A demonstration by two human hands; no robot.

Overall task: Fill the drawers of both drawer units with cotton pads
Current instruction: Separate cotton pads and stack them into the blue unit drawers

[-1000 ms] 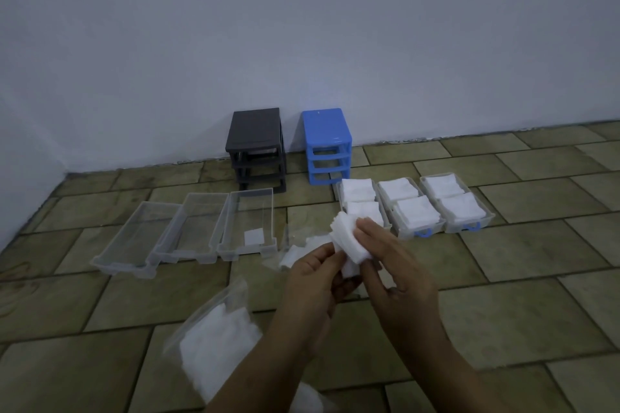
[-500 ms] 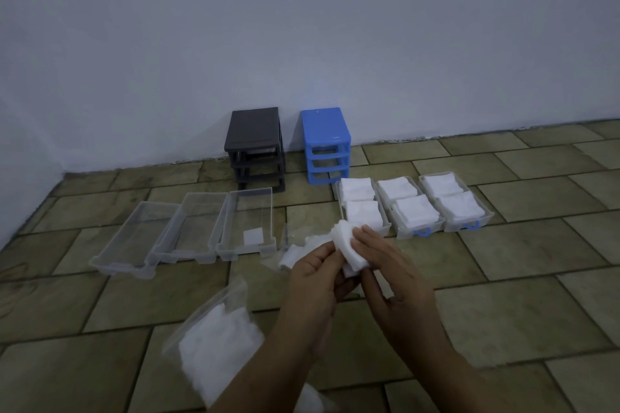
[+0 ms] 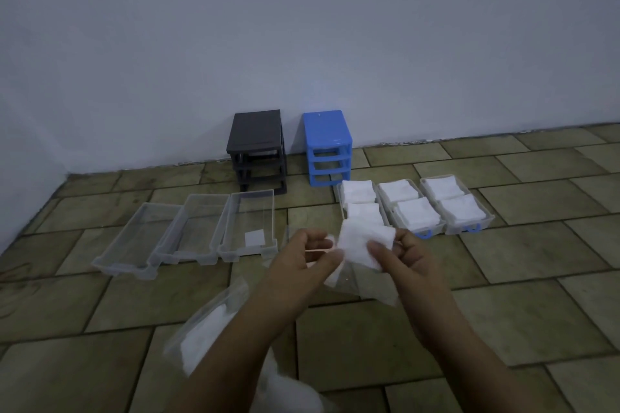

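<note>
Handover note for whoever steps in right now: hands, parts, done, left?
Right hand grips a stack of white cotton pads. Left hand: fingers curled at the stack's edge, grip unclear.
Done: three clear drawers with blue handles, full of pads.
Left: three clear plastic drawers, only the rightmost holding one pad; black frame and blue frame stand drawerless at the wall.

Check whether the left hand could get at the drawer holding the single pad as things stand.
Probably yes: the drawer lies open-topped just ahead-left of the left hand, nothing between. But that hand pinches the wrapper of the pads.
</note>
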